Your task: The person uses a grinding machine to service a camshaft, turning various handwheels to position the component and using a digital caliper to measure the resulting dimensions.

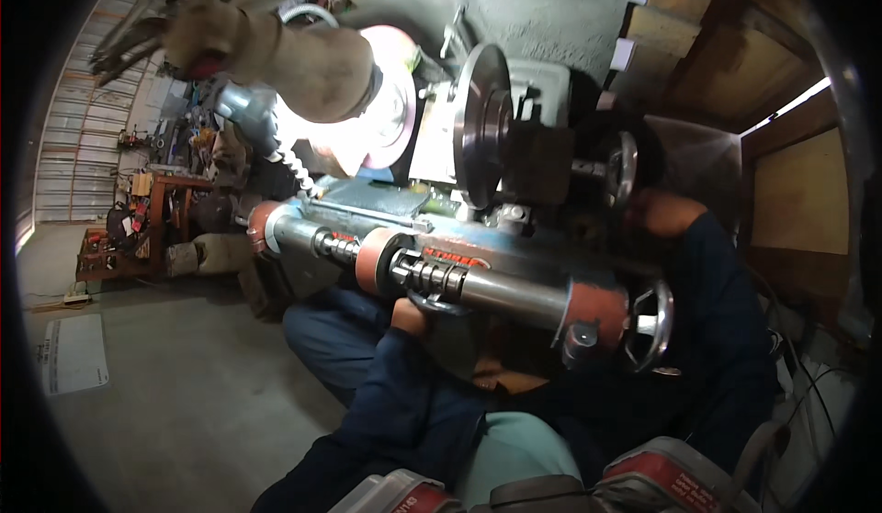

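My left hand (pixel 411 318) reaches under a long steel slide cylinder (pixel 516 294), at a dark metal handle (pixel 446 307) below a red collar (pixel 371 258); its fingertips are hidden. My right hand (pixel 666 212) is curled at the lower part of the upper handwheel (pixel 627 166), in shadow at the machine's right side. Above the slide stand a dark steel disc (pixel 476 127) and, to its left, a brightly lit grinding wheel (pixel 397 118) partly behind a tan covered housing (pixel 312 67). A second handwheel (pixel 654 325) ends the cylinder at the right. A jointed coolant hose (pixel 296 166) hangs at the left.
A cluttered wooden workbench (pixel 165 228) stands at the left near a corrugated door (pixel 69 127). A white sheet (pixel 75 352) lies on the concrete floor (pixel 202 375). Wooden boards (pixel 790 191) and cables (pixel 808 394) are at the right. My legs are beneath the machine.
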Action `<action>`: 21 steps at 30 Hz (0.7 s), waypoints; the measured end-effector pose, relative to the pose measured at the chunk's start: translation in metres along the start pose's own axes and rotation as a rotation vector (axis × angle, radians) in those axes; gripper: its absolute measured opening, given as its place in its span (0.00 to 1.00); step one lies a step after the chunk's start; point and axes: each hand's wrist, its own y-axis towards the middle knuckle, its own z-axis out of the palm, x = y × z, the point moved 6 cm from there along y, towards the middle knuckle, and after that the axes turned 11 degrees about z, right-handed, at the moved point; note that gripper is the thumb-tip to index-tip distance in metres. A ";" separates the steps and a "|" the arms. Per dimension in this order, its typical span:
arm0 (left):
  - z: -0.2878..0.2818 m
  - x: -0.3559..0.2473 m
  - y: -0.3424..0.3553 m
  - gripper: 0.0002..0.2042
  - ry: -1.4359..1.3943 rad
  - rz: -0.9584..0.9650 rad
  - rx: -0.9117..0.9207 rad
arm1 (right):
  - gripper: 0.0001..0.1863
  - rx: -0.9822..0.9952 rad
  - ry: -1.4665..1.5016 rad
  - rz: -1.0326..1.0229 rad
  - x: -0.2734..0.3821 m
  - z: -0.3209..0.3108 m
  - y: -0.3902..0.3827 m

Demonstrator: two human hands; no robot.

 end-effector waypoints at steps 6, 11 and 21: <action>-0.039 -0.065 -0.067 0.25 -2.246 -0.270 0.426 | 0.09 -0.685 -0.138 -0.130 0.071 -0.073 -0.022; -0.042 -0.118 -0.032 0.31 -2.111 -0.636 0.154 | 0.09 -0.438 0.153 -0.120 0.082 -0.065 -0.055; 0.024 -0.098 -0.030 0.30 -1.769 -0.220 -0.463 | 0.13 0.135 0.447 0.221 0.061 -0.020 -0.044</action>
